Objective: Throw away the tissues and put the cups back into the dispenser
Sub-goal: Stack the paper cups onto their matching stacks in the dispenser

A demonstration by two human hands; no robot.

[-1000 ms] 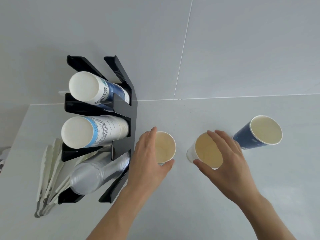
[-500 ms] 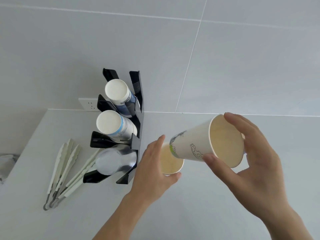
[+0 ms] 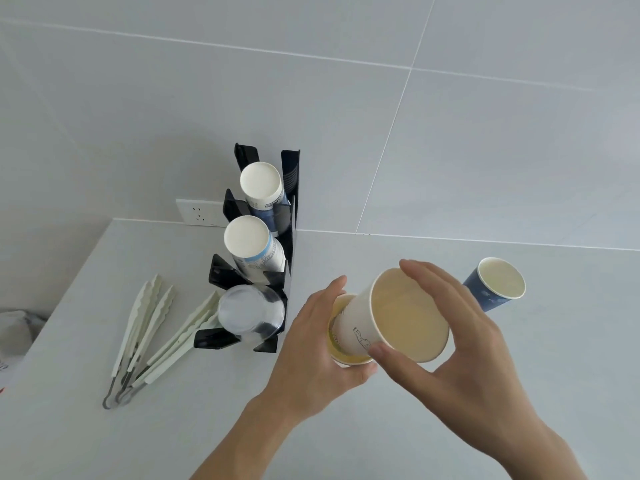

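Near the table's back edge, just right of the black dispenser [image 3: 289, 216], your right hand [image 3: 460, 344] grips the white cup [image 3: 398, 317], tilted, thumb and fingers curled round its rim. Its base sits inside the lower cup [image 3: 341, 351], which your left hand [image 3: 318, 344] wraps. Blue cup [image 3: 495, 287] stands beyond your right fingers.

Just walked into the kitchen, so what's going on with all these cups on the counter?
A person is stacking loose paper cups. The right hand holds a white paper cup tilted, its base entering the cup gripped by the left hand. A blue paper cup stands alone on the counter. The black cup dispenser holds three stacks, with tongs lying beside it. No tissues are clearly visible.
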